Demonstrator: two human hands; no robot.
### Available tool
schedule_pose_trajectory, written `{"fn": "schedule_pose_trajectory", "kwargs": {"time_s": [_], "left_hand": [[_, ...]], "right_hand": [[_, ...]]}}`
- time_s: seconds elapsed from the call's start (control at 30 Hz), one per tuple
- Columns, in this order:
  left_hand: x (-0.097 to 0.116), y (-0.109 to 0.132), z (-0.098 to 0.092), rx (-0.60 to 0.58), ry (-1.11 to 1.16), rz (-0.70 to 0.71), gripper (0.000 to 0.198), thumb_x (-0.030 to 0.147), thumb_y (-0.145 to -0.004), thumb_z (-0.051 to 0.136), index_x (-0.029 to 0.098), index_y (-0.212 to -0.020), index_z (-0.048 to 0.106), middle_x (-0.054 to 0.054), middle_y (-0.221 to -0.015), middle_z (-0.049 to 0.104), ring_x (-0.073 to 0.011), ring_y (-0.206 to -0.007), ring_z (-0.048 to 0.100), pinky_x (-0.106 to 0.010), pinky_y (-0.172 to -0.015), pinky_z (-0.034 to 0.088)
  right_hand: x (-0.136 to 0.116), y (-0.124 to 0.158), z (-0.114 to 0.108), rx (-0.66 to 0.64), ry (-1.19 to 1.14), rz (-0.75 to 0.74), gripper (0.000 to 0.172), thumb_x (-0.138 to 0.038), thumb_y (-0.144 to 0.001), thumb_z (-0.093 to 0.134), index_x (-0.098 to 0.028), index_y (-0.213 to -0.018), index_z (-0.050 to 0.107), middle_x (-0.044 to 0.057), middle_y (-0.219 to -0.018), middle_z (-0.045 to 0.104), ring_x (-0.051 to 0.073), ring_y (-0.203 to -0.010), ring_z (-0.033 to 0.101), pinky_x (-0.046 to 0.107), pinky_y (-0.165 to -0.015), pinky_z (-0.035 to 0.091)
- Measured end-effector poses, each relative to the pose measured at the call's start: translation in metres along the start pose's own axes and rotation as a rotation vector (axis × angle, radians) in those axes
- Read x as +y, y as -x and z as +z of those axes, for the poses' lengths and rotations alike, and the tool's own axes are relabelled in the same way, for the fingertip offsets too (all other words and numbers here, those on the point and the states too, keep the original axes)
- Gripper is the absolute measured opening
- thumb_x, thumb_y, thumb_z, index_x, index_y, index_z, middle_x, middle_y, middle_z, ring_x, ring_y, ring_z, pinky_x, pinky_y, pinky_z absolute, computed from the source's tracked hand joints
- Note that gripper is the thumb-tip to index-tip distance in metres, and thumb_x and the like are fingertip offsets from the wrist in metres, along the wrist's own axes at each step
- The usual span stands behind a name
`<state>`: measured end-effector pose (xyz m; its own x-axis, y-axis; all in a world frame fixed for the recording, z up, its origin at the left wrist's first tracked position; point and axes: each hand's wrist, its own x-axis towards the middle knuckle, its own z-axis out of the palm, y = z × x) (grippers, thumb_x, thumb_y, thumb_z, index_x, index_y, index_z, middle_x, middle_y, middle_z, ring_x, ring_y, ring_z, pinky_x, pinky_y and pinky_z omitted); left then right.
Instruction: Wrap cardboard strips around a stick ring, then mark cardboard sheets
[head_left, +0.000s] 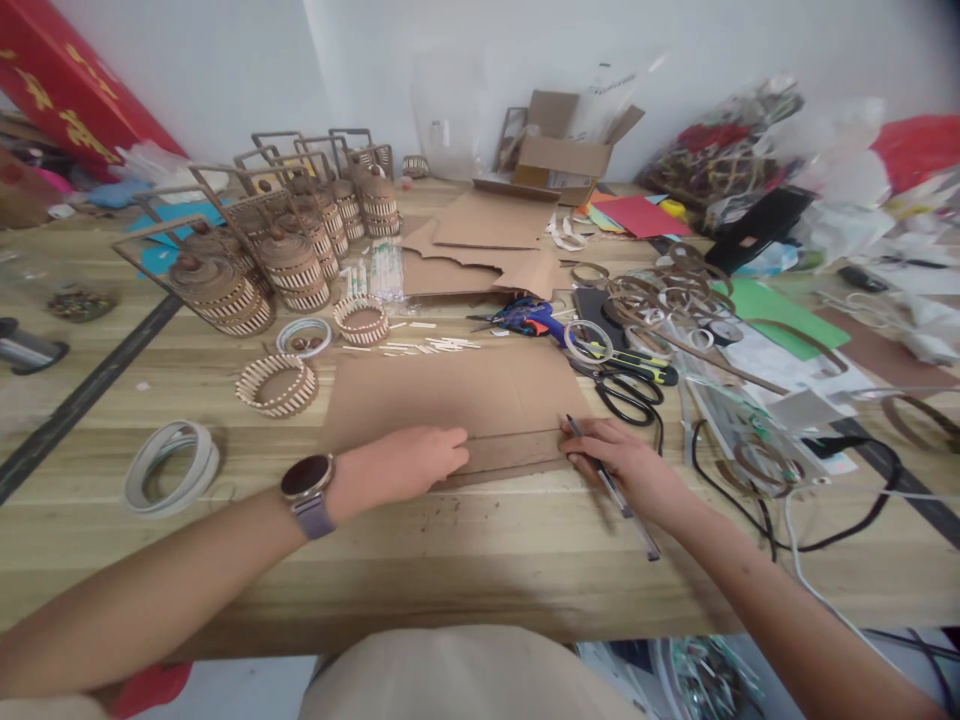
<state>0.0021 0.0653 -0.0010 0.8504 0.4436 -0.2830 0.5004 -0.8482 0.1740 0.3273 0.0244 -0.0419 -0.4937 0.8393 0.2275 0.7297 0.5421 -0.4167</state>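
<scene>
A flat brown cardboard sheet [450,390] lies on the table in front of me. Along its near edge runs a narrow cardboard strip [514,452]. My left hand [420,462], with a watch [307,478] on the wrist, has its fingers curled together at the strip's left end, pressing there; the fingertips are partly hidden. A pen [611,490] is gripped in my right hand [622,462], its tip pointing away from me beside the strip's right end. Small dark crumbs [457,510] are scattered on the wood just below the sheet.
Scissors [630,397], a box cutter [637,365] and blue pliers [525,318] lie beyond the sheet's right side. Small stick-walled rings [277,386] and tape rolls [172,468] sit left. Handled stick-and-cord models [292,265] stand behind. Cables [825,545] and brown strips [667,300] clutter the right.
</scene>
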Motion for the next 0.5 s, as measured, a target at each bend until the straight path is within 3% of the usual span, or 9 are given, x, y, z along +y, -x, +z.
{"fn": "schedule_pose_trajectory", "kwargs": {"time_s": [0.2,0.37,0.5], "left_hand": [[0.005,-0.020,-0.026,-0.097,-0.058,0.059,0.053,0.011,-0.095,0.049,0.036,-0.141,0.055,-0.007,-0.107,0.058,-0.0180,-0.075,0.059,-0.027,-0.057,0.035],[0.001,-0.028,-0.030,-0.158,-0.037,0.063,0.065,0.011,-0.091,0.056,0.041,-0.148,0.045,-0.007,-0.110,0.057,-0.0189,-0.081,0.061,-0.025,-0.060,0.038],[-0.006,-0.036,-0.036,-0.231,-0.006,0.079,0.068,0.018,-0.086,0.069,0.042,-0.146,0.048,-0.005,-0.111,0.057,-0.0176,-0.079,0.061,-0.023,-0.061,0.038]], "right_hand": [[-0.004,-0.001,0.000,0.016,-0.014,0.036,0.025,-0.027,-0.096,0.050,-0.028,-0.096,0.075,0.010,-0.109,0.074,0.028,-0.100,0.068,0.045,-0.085,0.057],[-0.001,-0.001,0.000,0.004,-0.026,0.058,0.025,-0.029,-0.096,0.051,-0.027,-0.103,0.075,0.010,-0.108,0.074,0.027,-0.101,0.069,0.045,-0.087,0.057],[-0.009,0.006,0.006,0.159,-0.034,0.231,0.034,-0.035,-0.098,0.049,-0.025,-0.124,0.067,0.009,-0.115,0.074,0.029,-0.107,0.068,0.046,-0.092,0.055]]}}
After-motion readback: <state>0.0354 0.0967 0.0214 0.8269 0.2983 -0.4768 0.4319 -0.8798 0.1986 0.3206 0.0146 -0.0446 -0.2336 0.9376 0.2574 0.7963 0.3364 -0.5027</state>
